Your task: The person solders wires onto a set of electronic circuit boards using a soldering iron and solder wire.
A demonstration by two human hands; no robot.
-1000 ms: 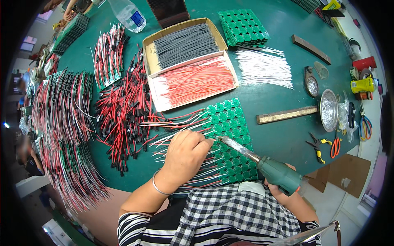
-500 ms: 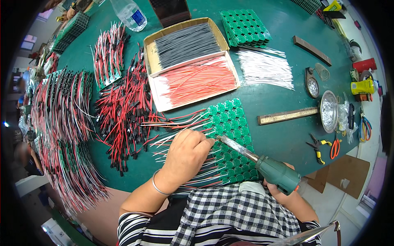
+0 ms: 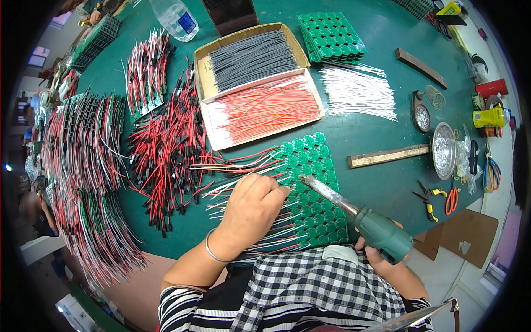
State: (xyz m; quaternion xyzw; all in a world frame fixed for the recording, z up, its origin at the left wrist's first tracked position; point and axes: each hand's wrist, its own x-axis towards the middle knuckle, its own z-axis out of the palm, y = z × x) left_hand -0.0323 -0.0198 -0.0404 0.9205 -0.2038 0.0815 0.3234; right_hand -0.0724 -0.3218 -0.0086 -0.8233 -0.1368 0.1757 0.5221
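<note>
A panel of round green circuit boards (image 3: 312, 157) lies in front of me, with red, black and white wires (image 3: 235, 167) running off its left edge. My left hand (image 3: 254, 202) rests over those wires, thumb and forefinger pinched on what looks like a thin wire at the panel's left side. My fingers hide most of that wire. In my right hand (image 3: 374, 256) is a green-handled soldering iron (image 3: 381, 232), pointing up and left. Its metal tip is over the panel, a little right of my left fingertips and apart from them.
Behind the panel a carton (image 3: 207, 126) holds black and red wires; white wires (image 3: 359, 93) and stacked boards (image 3: 331, 37) lie beyond. Wired bundles (image 3: 83, 160) and connector leads (image 3: 171, 149) cover the left. At right are a metal dish (image 3: 442, 150), wooden bar (image 3: 390, 156) and pliers (image 3: 426, 199).
The soldering iron's tip has pulled back from my left fingertips, slightly up and right, and its handle has shifted right and down. My left hand has stayed in place.
</note>
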